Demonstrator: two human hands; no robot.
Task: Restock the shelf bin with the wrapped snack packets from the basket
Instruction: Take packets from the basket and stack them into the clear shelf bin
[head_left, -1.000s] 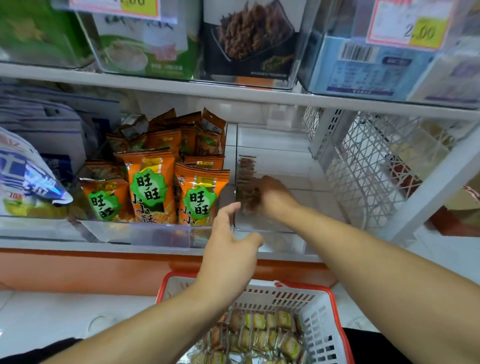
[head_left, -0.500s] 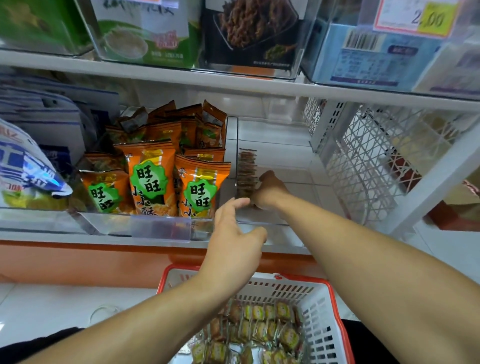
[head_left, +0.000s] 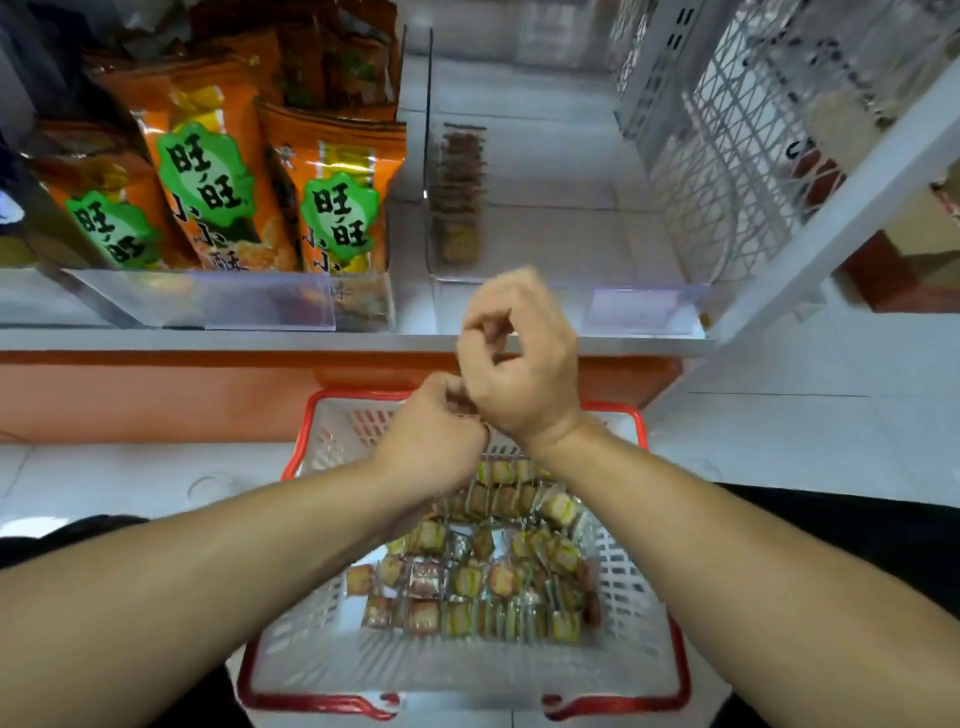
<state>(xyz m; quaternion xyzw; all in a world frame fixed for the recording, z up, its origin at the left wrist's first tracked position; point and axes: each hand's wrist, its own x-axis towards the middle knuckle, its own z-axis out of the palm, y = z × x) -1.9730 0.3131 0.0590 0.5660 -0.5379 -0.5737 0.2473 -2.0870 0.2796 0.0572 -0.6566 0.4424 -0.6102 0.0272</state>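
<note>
White shelf bin (head_left: 597, 244), packet row (head_left: 457, 192) running front-to-back; both hands (head_left: 524, 358) curled, contents unclear.

Packets (head_left: 470, 582) in basket (head_left: 670, 691) below shelf bin (head_left: 644, 306), snack bags (head_left: 332, 202) left of bin

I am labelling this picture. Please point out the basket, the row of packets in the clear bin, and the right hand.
basket (head_left: 641, 423): head view, red rim, far right corner.
row of packets (head_left: 457, 202): head view, middle of the row.
right hand (head_left: 524, 364): head view, back of the hand.
</note>
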